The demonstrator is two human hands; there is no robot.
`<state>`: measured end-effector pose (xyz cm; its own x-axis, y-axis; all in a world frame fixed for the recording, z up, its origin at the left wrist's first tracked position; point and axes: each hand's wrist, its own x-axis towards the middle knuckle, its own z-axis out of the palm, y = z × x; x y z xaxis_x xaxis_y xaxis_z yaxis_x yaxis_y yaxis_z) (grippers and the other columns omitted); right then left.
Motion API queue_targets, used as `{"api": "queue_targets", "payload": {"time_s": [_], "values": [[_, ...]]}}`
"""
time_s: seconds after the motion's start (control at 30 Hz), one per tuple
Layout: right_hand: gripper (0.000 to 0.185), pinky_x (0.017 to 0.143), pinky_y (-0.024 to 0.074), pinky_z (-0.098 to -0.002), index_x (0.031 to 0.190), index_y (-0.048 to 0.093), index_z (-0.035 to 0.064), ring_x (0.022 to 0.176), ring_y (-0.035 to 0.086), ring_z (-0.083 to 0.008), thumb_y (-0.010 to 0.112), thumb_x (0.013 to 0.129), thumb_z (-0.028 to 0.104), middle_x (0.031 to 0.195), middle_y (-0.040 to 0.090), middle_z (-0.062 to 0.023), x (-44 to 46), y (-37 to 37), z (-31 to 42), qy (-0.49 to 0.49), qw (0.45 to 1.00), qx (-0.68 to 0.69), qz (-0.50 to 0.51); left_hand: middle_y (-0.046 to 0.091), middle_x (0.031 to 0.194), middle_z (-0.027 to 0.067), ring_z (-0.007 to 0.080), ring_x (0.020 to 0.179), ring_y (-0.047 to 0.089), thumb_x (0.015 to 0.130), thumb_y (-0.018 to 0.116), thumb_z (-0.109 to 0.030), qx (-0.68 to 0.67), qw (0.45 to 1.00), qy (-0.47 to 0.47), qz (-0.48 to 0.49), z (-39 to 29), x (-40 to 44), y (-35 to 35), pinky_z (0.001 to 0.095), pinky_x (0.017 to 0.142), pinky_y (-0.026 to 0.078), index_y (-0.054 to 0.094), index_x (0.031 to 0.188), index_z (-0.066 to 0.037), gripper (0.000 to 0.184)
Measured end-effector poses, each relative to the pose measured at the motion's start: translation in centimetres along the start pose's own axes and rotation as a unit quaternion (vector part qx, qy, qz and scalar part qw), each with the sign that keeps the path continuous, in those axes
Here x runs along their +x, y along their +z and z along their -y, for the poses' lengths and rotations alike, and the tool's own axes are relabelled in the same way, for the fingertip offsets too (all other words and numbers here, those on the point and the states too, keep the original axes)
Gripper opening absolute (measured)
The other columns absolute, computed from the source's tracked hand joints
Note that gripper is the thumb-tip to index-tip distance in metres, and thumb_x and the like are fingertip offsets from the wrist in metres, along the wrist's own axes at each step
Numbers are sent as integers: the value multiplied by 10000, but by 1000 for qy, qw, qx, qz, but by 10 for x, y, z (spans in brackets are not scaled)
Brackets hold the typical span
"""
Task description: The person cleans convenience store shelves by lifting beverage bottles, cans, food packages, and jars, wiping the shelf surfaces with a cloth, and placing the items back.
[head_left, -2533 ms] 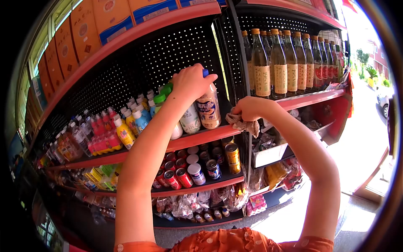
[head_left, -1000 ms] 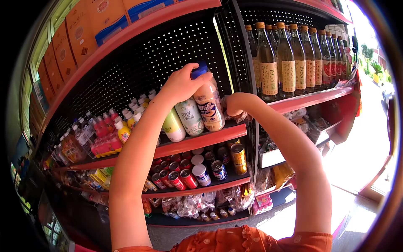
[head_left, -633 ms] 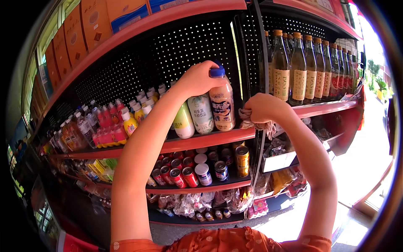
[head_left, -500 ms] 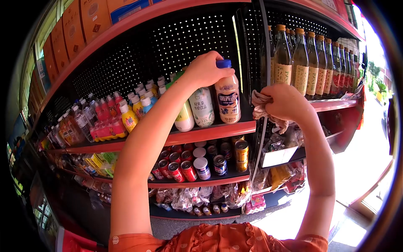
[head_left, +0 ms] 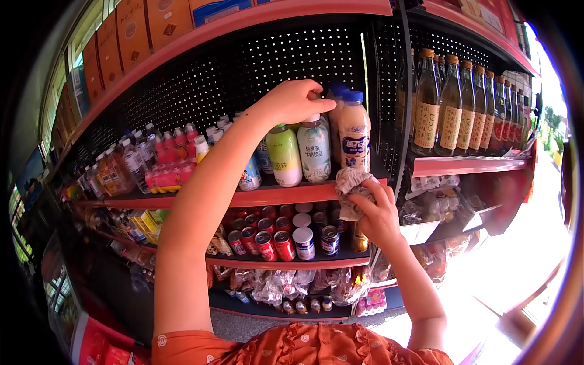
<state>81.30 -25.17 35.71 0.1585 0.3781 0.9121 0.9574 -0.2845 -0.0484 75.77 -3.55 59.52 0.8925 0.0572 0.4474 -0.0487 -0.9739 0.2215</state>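
Observation:
My left hand [head_left: 294, 100] hovers over the tops of the drink bottles, thumb stretched out and apart from the fingers, holding nothing that I can see. Just below it stands a pale milk tea bottle [head_left: 314, 152] with a white cap. Beside that, to the right, is a peach-coloured drink bottle [head_left: 354, 131] with a blue cap, upright near the shelf's front; a second blue-capped bottle shows partly behind it. My right hand [head_left: 378, 213] grips a crumpled cloth [head_left: 351, 182] against the shelf edge, at the foot of the peach-coloured bottle. A green-and-white bottle [head_left: 285, 159] stands on the left.
Small bottles and a pink pack [head_left: 173, 175] line the same shelf [head_left: 280, 196] to the left. Drink cans [head_left: 284, 245] stand on the shelf below. Glass bottles [head_left: 449, 115] fill the right-hand bay, past a dark upright post [head_left: 404, 79]. Orange boxes [head_left: 135, 30] sit above.
My left hand has let go of the blue-capped bottle and moved slightly left. My right hand has brought the cloth down and left to the shelf edge. The view has shifted a little.

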Motion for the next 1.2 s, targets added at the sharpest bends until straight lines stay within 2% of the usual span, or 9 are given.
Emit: {"api": "queue_targets", "payload": {"time_s": [0.13,0.3,0.4,0.57,0.63,0.77,0.93,1.03,1.2], "values": [[497,906,475,-459,1021,701,155,1075,501,-383,627,575,-50,1233,535,-115,2,31,21,2,999,11,-30,643,1194,194,296,1109,625,813,685,-535,59,998,6,24,24,-22,-14,376,926,500,602,1243,0,691],[340,930,465,-462,996,679,150,1107,498,-344,650,669,65,1245,538,-104,17,97,75,-118,990,71,13,645,1177,211,325,1084,632,788,681,-550,94,995,5,22,47,-39,-21,385,917,505,621,1213,11,707],[323,919,463,-447,1010,655,152,1129,484,-323,643,692,104,1283,527,-95,36,122,112,-134,986,91,34,650,1158,219,327,1071,636,767,694,-551,101,994,11,34,55,-42,-19,391,909,508,624,1203,11,716],[293,904,453,-426,994,659,165,1129,506,-291,643,703,138,1273,549,-59,35,108,97,-158,982,85,60,663,1102,219,312,1011,653,752,751,-442,110,993,15,48,52,-43,-15,377,875,510,621,1181,17,641],[270,882,469,-420,969,668,181,1107,527,-286,659,702,143,1245,562,-31,23,78,71,-147,988,13,44,666,1088,217,316,1003,652,746,758,-428,101,993,5,61,52,-41,-19,380,872,509,622,1170,22,633],[310,875,484,-419,900,687,155,1039,553,-322,698,609,49,1172,597,-45,-6,19,11,-66,994,-84,-9,657,1111,219,318,1032,640,740,763,-423,131,988,-31,70,52,-42,-28,381,884,502,638,1140,28,616],[358,920,442,-440,920,673,45,1050,535,-367,581,605,-99,1181,604,-137,-34,-26,-35,108,984,-121,-79,623,1191,212,313,1105,605,755,742,-417,186,973,-57,128,54,-39,-38,379,917,489,625,1197,5,623],[375,962,418,-418,946,671,41,1053,550,-344,590,613,-112,1201,608,-139,-34,-44,-32,190,968,-104,-129,613,1216,202,305,1128,594,772,726,-424,105,992,67,29,53,-33,-29,375,925,488,613,1228,-15,623],[371,958,438,-390,951,678,60,1096,562,-309,672,611,-88,1197,620,-96,-16,-48,-2,199,965,-7,-169,644,1188,198,316,1076,633,816,693,-433,40,995,52,81,20,-11,-6,377,903,501,617,1217,-9,589]]}}
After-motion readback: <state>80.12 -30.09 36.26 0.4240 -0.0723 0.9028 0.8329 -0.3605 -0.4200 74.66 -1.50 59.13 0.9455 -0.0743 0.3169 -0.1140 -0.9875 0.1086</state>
